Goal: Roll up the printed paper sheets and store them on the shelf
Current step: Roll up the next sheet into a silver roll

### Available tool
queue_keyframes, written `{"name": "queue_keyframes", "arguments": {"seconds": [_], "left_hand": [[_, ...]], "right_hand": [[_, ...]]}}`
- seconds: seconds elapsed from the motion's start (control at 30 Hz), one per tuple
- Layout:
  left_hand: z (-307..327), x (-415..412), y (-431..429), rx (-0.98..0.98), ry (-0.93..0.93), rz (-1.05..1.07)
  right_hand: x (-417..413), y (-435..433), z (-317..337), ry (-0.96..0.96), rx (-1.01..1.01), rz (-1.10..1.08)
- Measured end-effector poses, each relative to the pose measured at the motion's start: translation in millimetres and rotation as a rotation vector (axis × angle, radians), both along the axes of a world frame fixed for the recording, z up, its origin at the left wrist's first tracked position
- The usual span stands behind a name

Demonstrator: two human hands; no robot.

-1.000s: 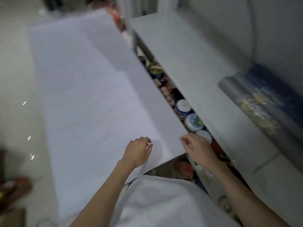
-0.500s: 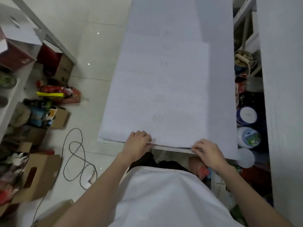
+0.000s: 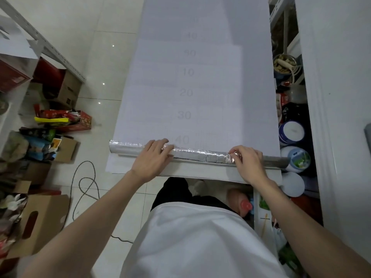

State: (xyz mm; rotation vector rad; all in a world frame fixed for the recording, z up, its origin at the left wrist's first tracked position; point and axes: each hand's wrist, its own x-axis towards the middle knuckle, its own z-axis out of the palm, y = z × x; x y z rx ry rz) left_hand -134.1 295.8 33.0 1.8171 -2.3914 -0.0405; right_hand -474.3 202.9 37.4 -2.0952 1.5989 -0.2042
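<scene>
- clearly, in the head view, the long white printed paper sheets with faint grey numbers (image 3: pixel 200 93) lie flat along the white counter (image 3: pixel 200 176), running away from the person. a crinkled silver foil-wrapped tube (image 3: pixel 200 154) lies crosswise on them close to their near end.
- the left hand (image 3: pixel 152 159) rests on the silver foil-wrapped tube with its fingers straight, so its grip is a flat press and not a clasp. the right hand (image 3: pixel 248 163) has its fingertips (image 3: pixel 234 157) curled onto the tube, pinching it towards the right end.
- the roll looks barely begun, so the likeliest fault is a skewed start. with one hand pressing flat and the other pinching, the two ends could turn unevenly and the sheets would wind into a cone.
- the sheets lie stacked with staggered edges, so loose layers could slide over one another and crease as the tube advances.
- the tube's right end reaches past the paper's edge towards the round blue-and-white tubs (image 3: pixel 292 133). a slip of the pinching grip could tip it down among them.
- the tall white shelf (image 3: pixel 337 97) stands just beside the counter on the right, so a long roll swung towards it could knock the clutter below.
</scene>
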Motion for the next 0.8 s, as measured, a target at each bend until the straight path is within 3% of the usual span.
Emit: {"name": "queue_keyframes", "arguments": {"seconds": [0.13, 0.27, 0.43, 0.63, 0.8], "left_hand": [[-1.1, 1.4, -1.0, -0.025, -0.057, -0.043], [-7.6, 3.8, 0.3, -0.048, -0.028, -0.042], [-16.8, 11.4, -5.7, 0.05, -0.012, -0.055], [-17.8, 19.0, -18.0, 0.102, 0.053, -0.063], [-16.6, 21.3, -27.5, 0.093, 0.043, -0.094]], "right_hand": [[-8.3, 0.5, -3.9, -0.01, -0.147, 0.146], [-24.6, 3.3, -0.9, 0.119, -0.164, 0.323], [-28.1, -3.0, -0.9, 0.107, -0.2, 0.316], [-23.5, -17.6, -13.5, 0.066, 0.026, 0.111], [-18.4, -20.2, -14.4, 0.05, -0.049, 0.146]]}}
